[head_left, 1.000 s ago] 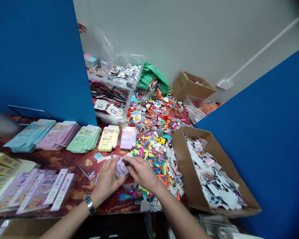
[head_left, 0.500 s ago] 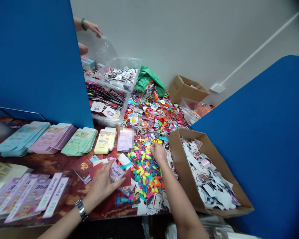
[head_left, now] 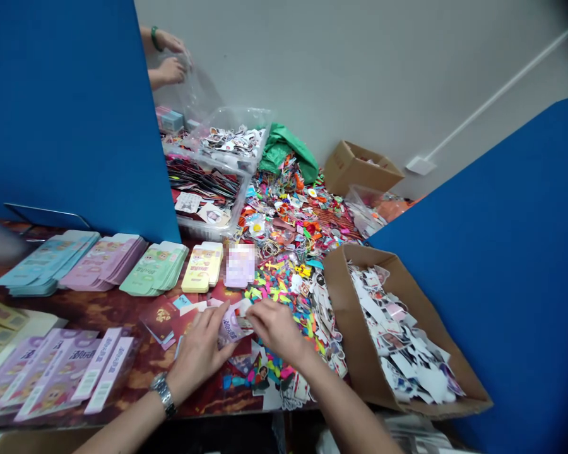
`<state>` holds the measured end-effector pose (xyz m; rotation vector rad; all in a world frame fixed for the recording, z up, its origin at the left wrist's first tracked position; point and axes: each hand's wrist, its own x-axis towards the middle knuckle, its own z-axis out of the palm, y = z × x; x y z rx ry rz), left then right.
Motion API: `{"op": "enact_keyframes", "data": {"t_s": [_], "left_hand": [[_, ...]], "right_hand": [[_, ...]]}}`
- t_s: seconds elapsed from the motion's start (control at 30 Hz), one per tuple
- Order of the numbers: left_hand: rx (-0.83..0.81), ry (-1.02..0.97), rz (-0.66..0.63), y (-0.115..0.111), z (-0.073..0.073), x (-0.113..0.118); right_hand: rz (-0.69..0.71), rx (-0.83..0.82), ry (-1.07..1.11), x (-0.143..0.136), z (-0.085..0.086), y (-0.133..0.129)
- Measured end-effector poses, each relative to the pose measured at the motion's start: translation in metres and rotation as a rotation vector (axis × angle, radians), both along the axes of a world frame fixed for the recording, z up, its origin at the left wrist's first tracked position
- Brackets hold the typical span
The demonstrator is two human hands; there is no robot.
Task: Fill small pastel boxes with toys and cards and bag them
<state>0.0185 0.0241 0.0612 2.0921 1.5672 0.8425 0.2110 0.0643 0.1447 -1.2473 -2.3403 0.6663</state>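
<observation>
Both hands are meeting at the near middle of the table (head_left: 99, 309), working on one small purple packet (head_left: 230, 325). The left hand (head_left: 199, 353), with a wristwatch (head_left: 163, 392) on its wrist, is gripping the packet from the left, its fingers curled round the edge. The right hand (head_left: 277, 329) is pinching at the packet's open white top with thumb and forefinger closed together; whether anything small is caught between them I cannot tell. The packet is sitting just above a dark red card (head_left: 163, 317) and touching the near edge of a heap of bright little trinkets (head_left: 288, 252) that is spreading away toward the far wall. Just right of the hands a cardboard box (head_left: 345, 315) is holding cut-out picture stickers (head_left: 397, 340). Along the left, fanned stacks of pastel packets (head_left: 104, 261) are lying in a row, with flat purple sleeves (head_left: 61, 369) nearer. At the far left, behind the blue divider (head_left: 71, 113), another person's hands (head_left: 170, 60) are handling a clear plastic bag (head_left: 199, 94).
</observation>
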Motion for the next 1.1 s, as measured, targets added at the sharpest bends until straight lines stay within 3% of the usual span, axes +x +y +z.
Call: {"op": "enact_keyframes", "data": {"t_s": [0.2,0.27,0.4,0.5,0.6,0.73,0.9,0.97,1.1], "left_hand": [[-0.020,-0.039,0.022,-0.002,-0.005,-0.006],[-0.056,-0.063,0.045,-0.001,-0.006,-0.010],[-0.074,-0.112,0.102,0.000,-0.002,-0.010],[-0.083,-0.130,0.117,0.000,0.002,-0.008],[-0.098,-0.140,0.119,0.000,0.004,-0.009],[-0.102,-0.151,0.145,0.001,0.004,-0.015],[-0.090,-0.147,0.173,0.003,0.005,-0.010],[-0.077,-0.145,0.158,0.003,0.006,-0.007],[-0.051,-0.134,0.131,0.001,0.007,-0.005]], "right_hand": [[0.120,-0.084,0.132,-0.011,-0.010,0.001],[0.021,-0.077,0.107,0.000,-0.011,0.018],[-0.357,0.031,-0.127,0.026,-0.030,0.078],[-0.468,0.021,-0.209,0.038,-0.052,0.116],[-0.499,0.017,-0.236,0.040,-0.060,0.129],[-0.431,0.057,-0.174,0.034,-0.036,0.102],[-0.140,0.001,0.117,0.007,0.003,0.035],[-0.065,0.057,0.152,-0.008,0.007,0.014],[0.016,0.261,-0.025,-0.028,0.004,-0.003]]}}
